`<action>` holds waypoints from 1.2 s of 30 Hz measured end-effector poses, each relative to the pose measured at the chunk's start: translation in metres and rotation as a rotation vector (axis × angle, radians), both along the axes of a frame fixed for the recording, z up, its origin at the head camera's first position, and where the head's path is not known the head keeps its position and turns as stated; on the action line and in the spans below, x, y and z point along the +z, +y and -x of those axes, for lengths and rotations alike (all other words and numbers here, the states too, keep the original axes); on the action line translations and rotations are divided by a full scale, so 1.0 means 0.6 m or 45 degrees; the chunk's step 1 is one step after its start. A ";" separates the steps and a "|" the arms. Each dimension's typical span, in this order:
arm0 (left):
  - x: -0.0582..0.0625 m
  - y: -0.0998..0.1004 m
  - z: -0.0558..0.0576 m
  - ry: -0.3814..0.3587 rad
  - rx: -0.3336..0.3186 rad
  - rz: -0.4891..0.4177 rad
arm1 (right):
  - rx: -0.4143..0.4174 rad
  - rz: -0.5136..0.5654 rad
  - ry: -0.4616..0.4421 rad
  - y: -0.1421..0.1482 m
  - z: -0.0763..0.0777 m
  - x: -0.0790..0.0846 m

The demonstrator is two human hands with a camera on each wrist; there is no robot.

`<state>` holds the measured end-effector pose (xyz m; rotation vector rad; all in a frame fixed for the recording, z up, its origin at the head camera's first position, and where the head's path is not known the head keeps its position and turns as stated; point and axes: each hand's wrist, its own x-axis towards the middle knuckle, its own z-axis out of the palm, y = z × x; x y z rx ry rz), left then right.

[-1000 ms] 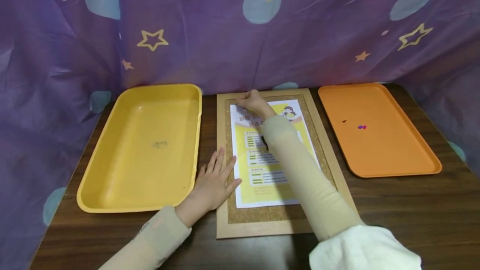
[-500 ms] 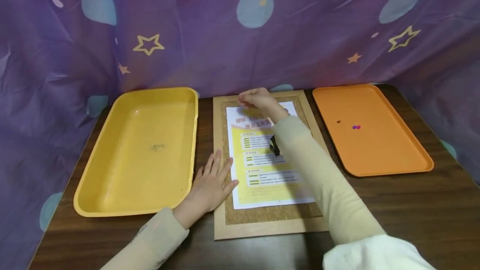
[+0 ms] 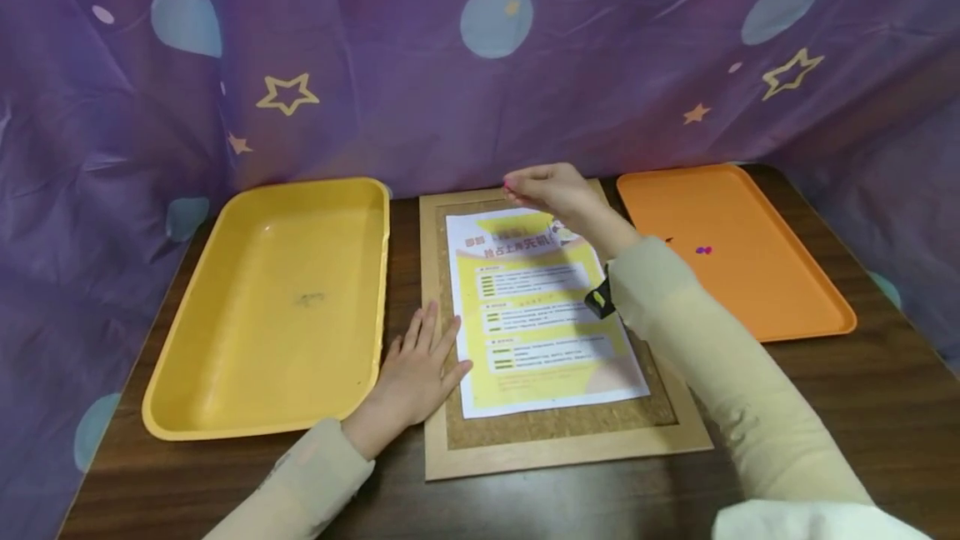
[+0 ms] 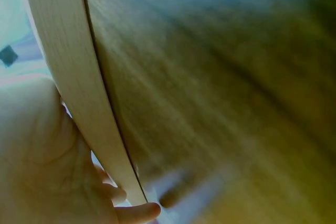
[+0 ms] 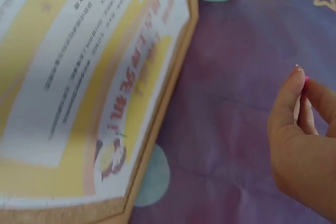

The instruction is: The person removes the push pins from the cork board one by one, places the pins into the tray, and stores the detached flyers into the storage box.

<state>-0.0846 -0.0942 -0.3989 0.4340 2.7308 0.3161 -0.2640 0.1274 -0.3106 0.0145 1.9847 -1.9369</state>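
My right hand (image 3: 558,190) is raised over the top edge of a wood-framed corkboard (image 3: 562,461). Thumb and fingertips pinch a tiny pink push pin (image 5: 306,78), mostly hidden by the fingers. On the cork lies a yellow and white printed sheet (image 3: 555,382), its heading towards the far side. My left hand (image 3: 416,373) rests with spread, straight fingers on the board's left frame, fingertips near the sheet's left edge. In the left wrist view, that palm (image 4: 37,156) lies along the wooden frame (image 4: 73,66).
A deep yellow tray (image 3: 360,273) stands left of the board. On the right, an orange tray (image 3: 780,290) holds small purple and pink pieces (image 3: 703,250) and a small dark one. A purple curtain (image 3: 420,65) hangs behind the dark wooden table (image 3: 825,407).
My right hand has lifted off the sheet's upper left corner and moved right across its top, uncovering the heading. The left hand stays on the frame. The head view has shifted slightly.
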 end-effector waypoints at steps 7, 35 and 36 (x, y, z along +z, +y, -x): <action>-0.001 -0.002 0.000 0.006 0.013 -0.020 | -0.021 -0.078 0.098 0.068 -0.030 0.027; -0.002 -0.001 0.002 0.001 0.001 -0.013 | -0.174 0.314 0.038 0.351 -0.066 -0.053; -0.002 -0.001 0.002 0.006 0.001 -0.016 | -0.191 0.305 0.024 0.358 -0.067 -0.056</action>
